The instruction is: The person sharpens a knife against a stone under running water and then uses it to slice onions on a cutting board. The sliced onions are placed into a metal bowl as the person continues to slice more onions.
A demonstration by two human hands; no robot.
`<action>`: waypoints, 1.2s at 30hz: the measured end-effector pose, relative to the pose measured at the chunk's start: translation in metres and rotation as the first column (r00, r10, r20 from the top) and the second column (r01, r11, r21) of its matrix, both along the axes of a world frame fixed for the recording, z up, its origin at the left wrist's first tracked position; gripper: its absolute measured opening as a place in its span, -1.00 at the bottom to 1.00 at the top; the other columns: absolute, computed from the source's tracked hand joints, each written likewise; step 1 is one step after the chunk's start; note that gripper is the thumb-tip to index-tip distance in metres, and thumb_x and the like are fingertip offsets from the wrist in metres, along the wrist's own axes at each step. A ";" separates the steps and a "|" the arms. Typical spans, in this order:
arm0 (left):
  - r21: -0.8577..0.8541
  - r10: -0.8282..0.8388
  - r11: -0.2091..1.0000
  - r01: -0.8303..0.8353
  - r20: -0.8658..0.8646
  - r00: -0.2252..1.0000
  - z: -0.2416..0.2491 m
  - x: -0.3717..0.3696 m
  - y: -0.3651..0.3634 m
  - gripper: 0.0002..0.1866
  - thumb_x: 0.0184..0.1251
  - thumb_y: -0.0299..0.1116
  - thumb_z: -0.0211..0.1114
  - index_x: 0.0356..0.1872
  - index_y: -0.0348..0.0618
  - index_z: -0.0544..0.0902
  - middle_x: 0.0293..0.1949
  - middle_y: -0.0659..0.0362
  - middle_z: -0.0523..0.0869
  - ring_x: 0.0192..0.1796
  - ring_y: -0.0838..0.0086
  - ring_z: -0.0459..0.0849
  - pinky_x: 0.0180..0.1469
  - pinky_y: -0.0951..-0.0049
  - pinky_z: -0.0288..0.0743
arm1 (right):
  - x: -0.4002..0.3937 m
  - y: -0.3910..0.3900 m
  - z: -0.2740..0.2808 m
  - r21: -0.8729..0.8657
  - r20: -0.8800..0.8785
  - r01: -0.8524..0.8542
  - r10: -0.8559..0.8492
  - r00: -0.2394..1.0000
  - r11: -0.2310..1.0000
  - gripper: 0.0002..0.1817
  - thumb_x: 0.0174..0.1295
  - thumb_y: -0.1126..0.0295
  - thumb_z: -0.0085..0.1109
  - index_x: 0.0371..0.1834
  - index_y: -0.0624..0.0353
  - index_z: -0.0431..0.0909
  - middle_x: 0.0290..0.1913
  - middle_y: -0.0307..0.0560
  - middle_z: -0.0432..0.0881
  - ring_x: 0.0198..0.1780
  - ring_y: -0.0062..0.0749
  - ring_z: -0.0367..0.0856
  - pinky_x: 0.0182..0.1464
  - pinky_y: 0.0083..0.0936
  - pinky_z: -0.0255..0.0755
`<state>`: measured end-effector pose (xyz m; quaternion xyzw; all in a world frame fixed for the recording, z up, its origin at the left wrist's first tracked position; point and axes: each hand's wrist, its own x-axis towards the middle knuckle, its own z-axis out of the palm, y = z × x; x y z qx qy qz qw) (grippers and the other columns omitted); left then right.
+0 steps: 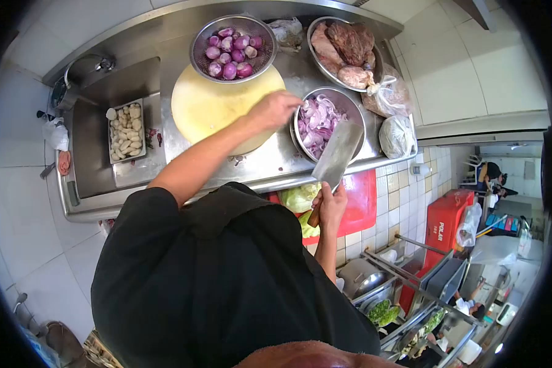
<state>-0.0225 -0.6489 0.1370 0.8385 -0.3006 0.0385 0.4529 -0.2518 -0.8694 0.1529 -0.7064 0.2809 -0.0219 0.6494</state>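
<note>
My right hand point(331, 207) is wrapped round the wooden handle of a cleaver point(338, 151), whose broad blade reaches over the near right edge of a metal bowl point(357, 116). Sliced red onion point(319, 122) fills much of that bowl. At the bowl's left rim is my left hand point(278, 109), slightly blurred, its fingers drawn together; whatever they may hold is too small to make out. Under my left forearm lies a round yellow cutting board point(208, 104). A metal colander point(265, 58) of peeled whole red onions point(232, 55) stands at its far edge.
Raw meat point(349, 46) fills a bowl at the back right, with plastic bags point(397, 136) beside it. On the left, a sink point(92, 178) holds a tray of pale peeled pieces point(127, 132). Below the counter edge sits a red crate point(359, 199) with cabbage point(300, 199).
</note>
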 end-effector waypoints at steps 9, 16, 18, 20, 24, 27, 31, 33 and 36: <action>0.213 0.511 0.855 -0.474 -0.186 0.839 -0.013 0.081 0.179 -0.68 0.29 -0.38 0.39 0.07 -0.09 0.79 0.00 -0.03 0.82 0.05 0.09 0.79 0.13 0.22 0.65 | 0.011 0.049 0.002 -0.004 -0.124 -0.325 0.322 0.939 0.946 -0.84 0.45 0.39 0.26 -0.20 0.26 0.54 -0.56 -0.22 0.52 -0.59 -0.57 0.47 -0.53 -0.50 0.36; 0.404 0.038 0.894 -0.195 0.366 0.930 -0.035 0.103 0.161 -0.75 0.16 -0.43 0.34 -0.13 -0.11 0.82 -0.19 -0.04 0.82 -0.07 -0.05 0.79 0.04 0.00 0.65 | 0.028 0.069 -0.005 -0.352 -0.303 -0.648 0.572 0.762 0.676 -0.66 0.33 0.27 0.34 -0.12 0.38 0.54 -0.40 0.40 0.65 -0.27 0.32 0.69 -0.19 -0.01 0.49; 0.671 0.076 0.725 -0.156 0.146 0.986 -0.030 0.115 0.147 -0.71 0.13 -0.50 0.33 -0.10 -0.16 0.80 -0.11 -0.06 0.80 0.05 0.00 0.76 0.08 -0.02 0.65 | 0.032 0.071 -0.006 -0.386 -0.347 -0.674 0.579 0.738 0.629 -0.65 0.33 0.26 0.33 -0.12 0.38 0.53 -0.33 0.47 0.65 -0.16 0.45 0.65 -0.14 0.07 0.47; 0.830 0.106 0.555 -0.066 0.009 0.994 -0.022 0.124 0.137 -0.73 0.08 -0.51 0.34 -0.14 -0.18 0.78 -0.15 -0.09 0.80 0.01 -0.03 0.78 0.07 -0.05 0.63 | 0.035 0.070 -0.007 -0.418 -0.370 -0.694 0.588 0.719 0.586 -0.64 0.34 0.25 0.32 -0.13 0.39 0.50 -0.28 0.52 0.65 -0.08 0.53 0.62 -0.10 0.12 0.46; 0.729 0.115 0.678 -0.094 0.021 0.993 -0.011 0.122 0.147 -0.68 0.07 -0.42 0.33 -0.10 -0.14 0.80 -0.21 -0.12 0.80 -0.07 -0.08 0.78 0.06 -0.04 0.63 | 0.040 0.067 -0.010 -0.461 -0.384 -0.709 0.601 0.701 0.533 -0.62 0.35 0.24 0.30 -0.15 0.41 0.46 -0.25 0.56 0.64 -0.05 0.56 0.59 -0.07 0.14 0.45; 0.321 0.270 0.905 -0.279 0.072 0.960 0.013 0.075 0.164 -0.61 0.10 -0.25 0.48 -0.01 -0.10 0.78 -0.13 -0.07 0.79 0.02 -0.01 0.75 0.09 0.00 0.62 | 0.036 0.071 -0.008 -0.435 -0.410 -0.712 0.583 0.702 0.551 -0.60 0.33 0.25 0.30 -0.05 0.42 0.50 -0.19 0.55 0.64 -0.04 0.53 0.60 -0.01 0.09 0.47; -0.007 0.323 0.946 -0.323 0.004 0.946 -0.020 -0.010 0.153 -0.54 0.02 -0.22 0.58 -0.02 -0.12 0.77 -0.06 0.00 0.79 0.05 0.03 0.73 0.13 0.07 0.59 | 0.024 0.064 -0.056 -0.405 -0.295 -0.641 0.570 0.767 0.652 -0.60 0.32 0.27 0.30 0.02 0.42 0.52 -0.14 0.49 0.67 0.00 0.44 0.63 0.05 0.03 0.48; 0.027 0.265 0.964 -0.264 -0.039 0.963 -0.050 -0.053 0.145 -0.54 0.04 -0.25 0.58 0.01 -0.13 0.75 0.01 0.02 0.78 0.10 0.06 0.71 0.21 0.10 0.54 | 0.023 0.063 -0.065 -0.379 -0.284 -0.632 0.565 0.775 0.676 -0.61 0.31 0.28 0.29 0.02 0.41 0.53 -0.14 0.47 0.67 0.00 0.41 0.64 0.06 0.01 0.49; 0.064 0.209 0.976 -0.210 0.025 0.978 -0.086 -0.079 0.141 -0.48 0.08 -0.27 0.56 0.12 -0.09 0.70 0.09 0.04 0.76 0.18 0.08 0.68 0.30 0.10 0.47 | 0.026 0.077 -0.036 -0.348 -0.332 -0.632 0.540 0.774 0.692 -0.62 0.32 0.30 0.27 0.04 0.40 0.54 -0.15 0.43 0.69 -0.07 0.35 0.67 0.04 -0.05 0.52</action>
